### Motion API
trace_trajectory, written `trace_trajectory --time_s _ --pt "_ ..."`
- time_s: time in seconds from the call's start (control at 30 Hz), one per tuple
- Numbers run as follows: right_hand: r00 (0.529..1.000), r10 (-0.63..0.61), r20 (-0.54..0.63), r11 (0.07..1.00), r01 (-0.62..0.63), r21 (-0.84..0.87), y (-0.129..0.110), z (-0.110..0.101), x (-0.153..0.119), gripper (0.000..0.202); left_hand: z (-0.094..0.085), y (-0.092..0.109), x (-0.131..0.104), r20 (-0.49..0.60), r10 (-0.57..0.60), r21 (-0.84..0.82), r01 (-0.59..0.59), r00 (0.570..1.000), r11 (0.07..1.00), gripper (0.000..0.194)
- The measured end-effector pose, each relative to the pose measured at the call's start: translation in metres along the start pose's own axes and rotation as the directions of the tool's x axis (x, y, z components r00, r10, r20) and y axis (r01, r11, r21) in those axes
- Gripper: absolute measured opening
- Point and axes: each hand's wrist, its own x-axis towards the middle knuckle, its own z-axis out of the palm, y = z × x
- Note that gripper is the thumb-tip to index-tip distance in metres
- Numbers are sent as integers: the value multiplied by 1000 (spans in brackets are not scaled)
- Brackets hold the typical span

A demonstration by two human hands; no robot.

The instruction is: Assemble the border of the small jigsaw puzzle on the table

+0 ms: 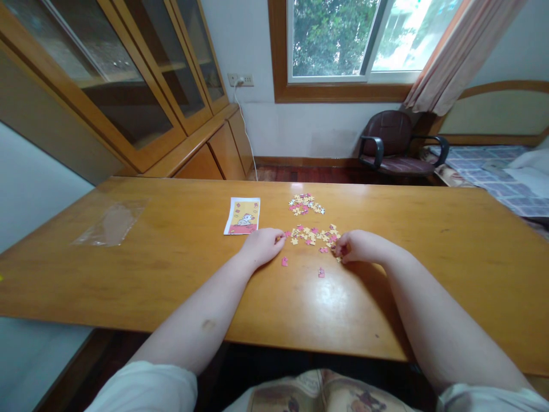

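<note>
Patterned clothing (300, 395), puzzle pieces (311, 236) between left grip (267, 244) and right grip (359, 246), both curled, cannot tell whether holding any

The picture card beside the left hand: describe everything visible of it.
The picture card looks like paper, roughly rectangular, white-edged. It shows a white cartoon animal on yellow above a pink band. It lies flat, picture up, on the table, left of the puzzle pieces; whether the left hand touches it is unclear.

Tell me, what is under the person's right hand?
Puzzle pieces show on the wooden table beside the right hand; whatever lies directly beneath it is covered.
</note>
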Motion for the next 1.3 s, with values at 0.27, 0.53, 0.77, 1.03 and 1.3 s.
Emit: trace_trajectory --time_s 0.27,0.53,0.77,1.03,1.3 --pt "1000 7 -22 1000 -8 -11 1 -3 0 27 -1 0 0 10 5 -5 -5 1000 1000 29" --pt "998 -3 -58 1000 3 -13 8 3 7 16 -6 -2 -5 262 321 -59 -317 910 947 15" --pt "986 67 -152 996 -74 -45 14 -4 7 16 -6 1 -5 294 313 -52 -312 903 949 14" --pt "931 -59 -360 987 0 -162 -3 -5 4 18 -1 0 -1 163 212 -28 -210 964 977 20" --pt "942 -198 -271 964 138 -226 -23 19 12 17 1 2 -1 148 210 -27 -208 966 978 21"
